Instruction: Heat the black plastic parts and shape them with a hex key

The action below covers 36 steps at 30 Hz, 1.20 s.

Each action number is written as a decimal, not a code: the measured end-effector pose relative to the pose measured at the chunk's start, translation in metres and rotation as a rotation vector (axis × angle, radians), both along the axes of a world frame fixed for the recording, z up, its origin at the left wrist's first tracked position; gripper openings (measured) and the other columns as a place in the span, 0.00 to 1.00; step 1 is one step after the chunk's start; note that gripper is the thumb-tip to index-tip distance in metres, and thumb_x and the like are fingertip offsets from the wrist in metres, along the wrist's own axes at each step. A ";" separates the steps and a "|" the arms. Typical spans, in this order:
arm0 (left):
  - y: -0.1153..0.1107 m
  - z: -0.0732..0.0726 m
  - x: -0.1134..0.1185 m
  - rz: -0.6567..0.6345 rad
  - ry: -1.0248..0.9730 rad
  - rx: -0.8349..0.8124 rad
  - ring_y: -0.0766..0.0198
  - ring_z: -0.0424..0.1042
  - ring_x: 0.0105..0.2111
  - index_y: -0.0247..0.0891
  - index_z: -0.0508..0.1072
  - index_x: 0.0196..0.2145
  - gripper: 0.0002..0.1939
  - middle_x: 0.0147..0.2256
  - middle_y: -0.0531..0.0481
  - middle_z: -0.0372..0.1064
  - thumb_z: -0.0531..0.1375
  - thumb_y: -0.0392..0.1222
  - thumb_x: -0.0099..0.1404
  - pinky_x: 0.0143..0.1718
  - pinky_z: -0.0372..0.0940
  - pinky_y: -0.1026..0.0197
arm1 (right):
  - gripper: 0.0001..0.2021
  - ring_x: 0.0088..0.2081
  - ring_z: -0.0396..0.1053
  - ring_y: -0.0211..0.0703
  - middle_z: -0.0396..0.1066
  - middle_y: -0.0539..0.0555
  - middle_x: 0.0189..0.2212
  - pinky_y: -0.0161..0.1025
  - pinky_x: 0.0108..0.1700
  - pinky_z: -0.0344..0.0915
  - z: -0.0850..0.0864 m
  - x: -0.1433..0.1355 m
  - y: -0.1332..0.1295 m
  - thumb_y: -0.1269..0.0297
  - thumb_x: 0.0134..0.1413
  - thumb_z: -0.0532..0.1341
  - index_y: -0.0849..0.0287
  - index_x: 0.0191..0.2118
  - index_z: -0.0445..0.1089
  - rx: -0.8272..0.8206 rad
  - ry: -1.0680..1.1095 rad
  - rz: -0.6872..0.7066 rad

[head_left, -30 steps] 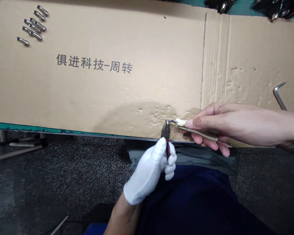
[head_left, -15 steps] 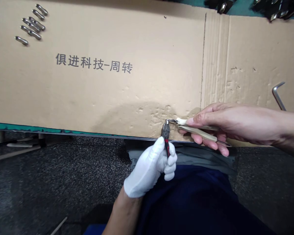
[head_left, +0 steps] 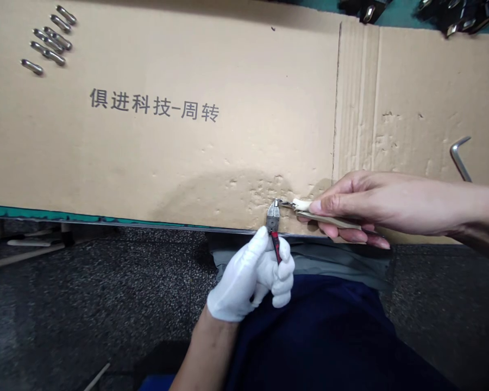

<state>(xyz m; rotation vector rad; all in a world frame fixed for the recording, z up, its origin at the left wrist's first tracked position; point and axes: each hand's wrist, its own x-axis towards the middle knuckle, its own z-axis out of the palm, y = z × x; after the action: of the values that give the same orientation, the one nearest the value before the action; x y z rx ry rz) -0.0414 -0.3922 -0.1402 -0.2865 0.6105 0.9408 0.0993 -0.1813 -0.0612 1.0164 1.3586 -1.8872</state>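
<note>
My left hand [head_left: 248, 277], in a white glove, is closed around red-handled pliers [head_left: 274, 217] whose jaws point away from me at the cardboard's near edge. A tiny shiny metal piece [head_left: 276, 202] sits at their tips; its kind is too small to make out. From the right, my bare right hand [head_left: 350, 209] grips a second pair of pliers [head_left: 326, 217] with cream handles. Their slim dark jaws reach the same metal piece. The fingers under the handles are partly hidden.
A brown cardboard sheet [head_left: 244, 146] with printed characters covers the bench. Several oblong metal links [head_left: 51, 41] lie far left. A bent hex key [head_left: 459, 157] is at right, near my wrist. Black parts with metal ends [head_left: 452, 16] stand along the back right.
The cream handles have come closer together as my right fingers squeezed in. The red-handled pliers have shifted slightly left. The whole view has moved a little.
</note>
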 end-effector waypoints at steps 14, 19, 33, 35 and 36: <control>-0.013 -0.016 -0.015 -0.131 0.013 0.142 0.69 0.56 0.17 0.37 0.70 0.34 0.28 0.22 0.54 0.61 0.48 0.65 0.73 0.19 0.57 0.66 | 0.19 0.20 0.49 0.35 0.54 0.45 0.19 0.35 0.23 0.48 0.015 0.005 -0.013 0.51 0.68 0.55 0.56 0.28 0.65 0.344 0.100 0.262; -0.012 0.001 -0.026 -0.287 0.423 0.224 0.69 0.57 0.20 0.36 0.70 0.34 0.25 0.23 0.54 0.60 0.50 0.60 0.75 0.24 0.53 0.65 | 0.17 0.24 0.58 0.39 0.65 0.47 0.22 0.36 0.28 0.55 0.017 0.011 -0.024 0.51 0.65 0.58 0.57 0.32 0.73 0.444 0.212 0.182; -0.004 0.032 -0.027 -0.551 1.358 0.348 0.65 0.60 0.29 0.39 0.66 0.30 0.20 0.28 0.55 0.64 0.50 0.52 0.77 0.34 0.56 0.62 | 0.18 0.29 0.68 0.43 0.75 0.52 0.26 0.38 0.32 0.58 0.011 0.021 -0.041 0.52 0.68 0.56 0.56 0.32 0.74 0.623 0.247 0.174; -0.003 0.036 -0.024 -0.550 1.393 0.340 0.64 0.60 0.30 0.39 0.66 0.30 0.19 0.29 0.55 0.65 0.50 0.52 0.77 0.35 0.56 0.62 | 0.17 0.29 0.69 0.43 0.75 0.52 0.27 0.38 0.32 0.58 0.011 0.021 -0.043 0.53 0.69 0.55 0.57 0.34 0.76 0.643 0.254 0.170; -0.003 0.039 -0.022 -0.552 1.408 0.335 0.64 0.61 0.30 0.40 0.66 0.30 0.19 0.29 0.55 0.66 0.50 0.51 0.77 0.35 0.57 0.62 | 0.17 0.29 0.69 0.44 0.75 0.52 0.27 0.38 0.32 0.59 0.011 0.021 -0.044 0.54 0.69 0.55 0.57 0.36 0.76 0.651 0.260 0.167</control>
<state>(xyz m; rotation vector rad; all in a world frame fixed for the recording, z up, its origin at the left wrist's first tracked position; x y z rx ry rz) -0.0636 -0.3948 -0.1015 0.9111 1.6708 0.5658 0.1203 -0.2257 -0.0502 0.9213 2.2232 -1.5108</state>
